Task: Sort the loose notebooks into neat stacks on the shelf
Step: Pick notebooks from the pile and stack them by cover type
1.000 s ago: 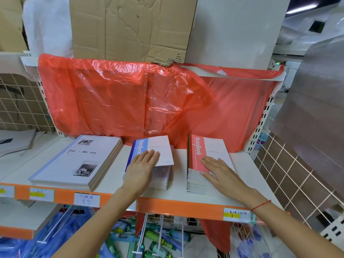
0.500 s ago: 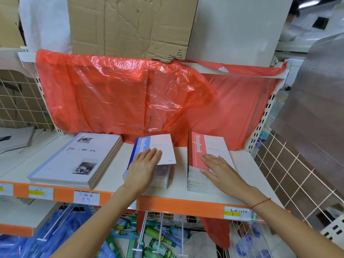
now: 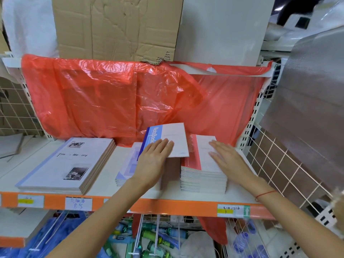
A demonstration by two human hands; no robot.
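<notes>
motion blur softens right hand (image 3: 228,161), flat on red stack (image 3: 202,175); left hand (image 3: 152,161) grips blue notebook (image 3: 167,140).

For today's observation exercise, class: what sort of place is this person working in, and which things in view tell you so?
Most likely a stationery or general shop. The shelf edge carries handwritten price labels, notebooks lie in sale stacks, and bottled goods hang in wire racks below.

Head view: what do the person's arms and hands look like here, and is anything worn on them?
Both forearms are bare, with no sleeves in view. The left hand wears no glove, ring or band that shows. The right hand is also ungloved; a thin red string bracelet circles its wrist. No watch is visible.
</notes>
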